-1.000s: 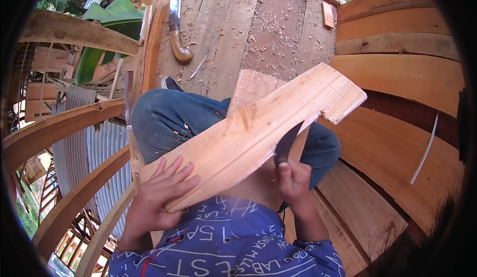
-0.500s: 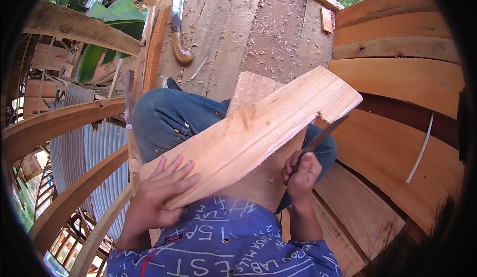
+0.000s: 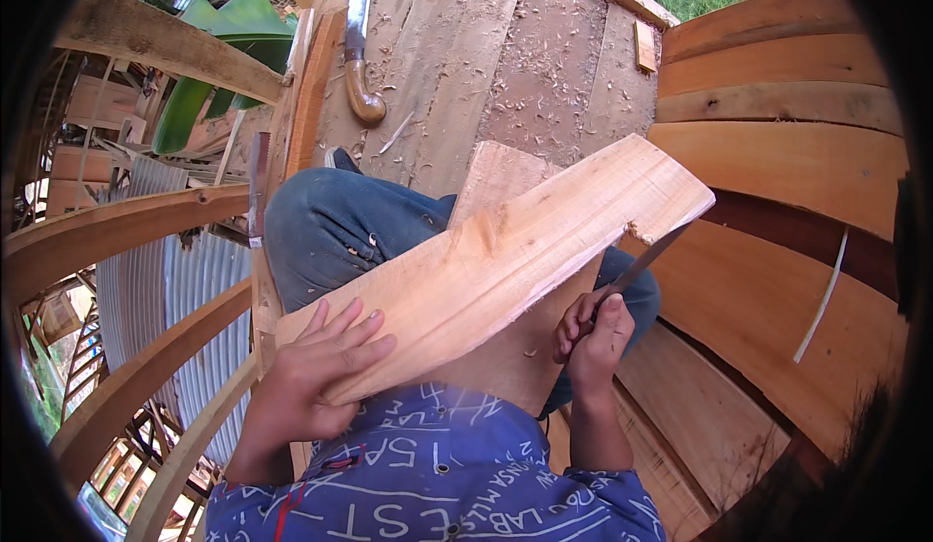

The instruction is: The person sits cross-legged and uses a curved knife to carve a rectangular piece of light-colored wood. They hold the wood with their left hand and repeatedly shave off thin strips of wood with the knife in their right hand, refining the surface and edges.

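Note:
A long pale wooden board lies slantwise over my lap, its far end raised to the right. A small notch is cut in its right edge near that end. My left hand grips the near end, fingers spread over the top face and thumb at the lower edge. In my right hand is a long knife, its handle mostly hidden by the fingers. The blade slants up to the board's right edge beside the notch, its tip partly hidden there. Under the board sits another wooden plank.
A machete with a curved wooden handle lies on the plank floor, among shavings. A saw blade stands by the left railing. Plank walling closes the right side. A small wood block lies at the back.
The knife blade has shifted slightly up against the board's edge near the notch. My left hand keeps its place on the board; the whole view has moved a little.

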